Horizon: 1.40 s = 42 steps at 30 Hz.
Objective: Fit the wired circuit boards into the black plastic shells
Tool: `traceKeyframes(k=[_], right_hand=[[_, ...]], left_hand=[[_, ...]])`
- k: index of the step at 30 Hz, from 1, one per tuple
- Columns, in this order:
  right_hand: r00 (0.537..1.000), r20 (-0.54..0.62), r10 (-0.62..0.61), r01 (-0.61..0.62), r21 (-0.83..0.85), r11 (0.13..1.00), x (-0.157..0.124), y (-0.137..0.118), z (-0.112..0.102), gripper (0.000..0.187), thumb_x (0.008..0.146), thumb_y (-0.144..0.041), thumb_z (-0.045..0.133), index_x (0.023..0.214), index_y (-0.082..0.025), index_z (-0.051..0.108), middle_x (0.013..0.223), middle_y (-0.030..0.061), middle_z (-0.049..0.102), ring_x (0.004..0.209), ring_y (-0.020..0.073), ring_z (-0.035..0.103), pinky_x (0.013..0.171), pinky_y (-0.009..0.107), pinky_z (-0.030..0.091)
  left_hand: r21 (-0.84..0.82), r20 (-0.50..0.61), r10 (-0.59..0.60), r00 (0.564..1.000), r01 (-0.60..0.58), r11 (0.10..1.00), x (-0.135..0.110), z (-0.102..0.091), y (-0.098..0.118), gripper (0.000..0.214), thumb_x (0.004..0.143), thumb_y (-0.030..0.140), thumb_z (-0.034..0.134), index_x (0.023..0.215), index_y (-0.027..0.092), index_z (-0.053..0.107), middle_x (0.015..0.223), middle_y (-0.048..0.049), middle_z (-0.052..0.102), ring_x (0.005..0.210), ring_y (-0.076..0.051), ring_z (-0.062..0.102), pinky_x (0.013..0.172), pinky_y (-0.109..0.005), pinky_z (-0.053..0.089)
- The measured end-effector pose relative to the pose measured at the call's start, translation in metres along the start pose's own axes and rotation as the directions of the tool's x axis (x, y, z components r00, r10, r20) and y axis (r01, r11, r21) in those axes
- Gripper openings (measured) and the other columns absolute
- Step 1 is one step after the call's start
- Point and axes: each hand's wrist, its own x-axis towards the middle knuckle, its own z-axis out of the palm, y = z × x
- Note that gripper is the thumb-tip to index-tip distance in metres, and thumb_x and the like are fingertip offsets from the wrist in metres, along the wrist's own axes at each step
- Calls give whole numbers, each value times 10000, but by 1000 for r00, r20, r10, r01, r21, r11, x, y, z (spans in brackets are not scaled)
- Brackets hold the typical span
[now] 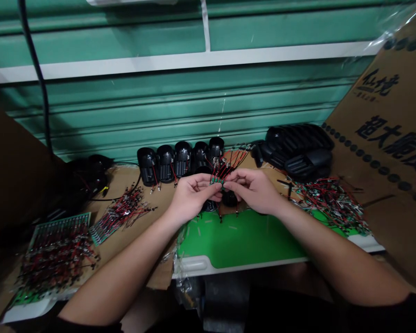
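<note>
Both hands meet above the green mat [242, 240]. My left hand [192, 196] and my right hand [254, 189] pinch the two ends of a small green circuit strip [217, 179]. Red and black wires [229, 164] fan up and back from that strip. A small black part [229, 199] sits just under my right fingers, partly hidden. Behind the hands stands a row of several black plastic housings [180, 162] with red wires hanging from them.
A pile of black ribbed shells [298, 148] lies at the back right. Loose wired strips [333, 203] cover the mat's right end. More wired boards [121, 212] and a tray of them [55, 254] lie left. A cardboard box [388, 138] stands on the right, a green wall behind.
</note>
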Motion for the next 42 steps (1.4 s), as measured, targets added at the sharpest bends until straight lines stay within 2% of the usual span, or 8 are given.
traceKeyframes(k=[8,15,20,24,28,33,38,42], right_hand=[[989,63,-136,143,-125,982,0,-3,2,229,1056,-399,675,944,-204,635,787,21,664,688,157,619,593,275,465],[990,77,-121,133,-177,975,-2,-3,2,227,1079,-388,634,942,-210,602,740,8,631,643,150,578,570,270,423],[988,108,-111,120,-86,989,-1,-5,0,196,1078,-375,620,981,-204,613,716,-10,609,632,147,586,570,266,448],[991,103,-85,91,-57,994,-1,-6,1,236,1070,-422,645,979,-208,606,714,-23,588,603,136,563,549,260,429],[993,102,-59,70,-106,992,-2,-4,2,258,1071,-437,642,956,-208,610,715,-30,571,578,123,540,535,258,392],[987,155,-48,81,-214,974,-2,-5,-4,243,1020,-388,686,873,-202,631,689,-25,581,586,124,527,549,260,386],[987,155,-41,66,-165,984,-1,-10,-7,245,1030,-367,647,846,-208,616,668,-29,591,586,126,531,573,266,394],[990,133,-45,69,-183,981,0,-11,-10,254,1024,-361,626,818,-213,610,640,-28,583,589,138,529,591,277,382]], left_hand=[[-27,-56,0,998,-1,1000,-4,4,3,670,497,401,1089,986,44,802,746,-80,810,573,-146,757,586,-239,680],[-75,-77,-6,997,1,997,-3,6,1,686,463,427,1100,959,49,815,758,-85,818,579,-145,764,587,-227,680],[-76,-57,13,998,-18,997,-4,6,0,641,520,420,1085,983,64,818,851,-101,846,674,-162,809,672,-262,723],[-48,-146,82,986,-90,995,-3,6,-2,614,525,422,1082,952,70,817,829,-92,840,648,-142,787,659,-256,711],[-36,-240,163,957,-177,984,1,1,-3,646,547,449,1072,1022,86,828,841,-86,843,658,-127,783,689,-254,713],[-75,-271,176,946,-203,976,3,-5,1,679,603,490,1042,1099,105,785,878,-70,843,670,-145,791,673,-277,708],[-68,-231,149,962,-168,983,1,-4,4,624,626,489,1027,1022,97,746,884,-62,831,665,-138,783,664,-267,693],[-84,-299,169,939,-203,976,3,-6,7,630,636,492,1014,1046,115,720,888,-45,826,631,-107,750,627,-240,659]])
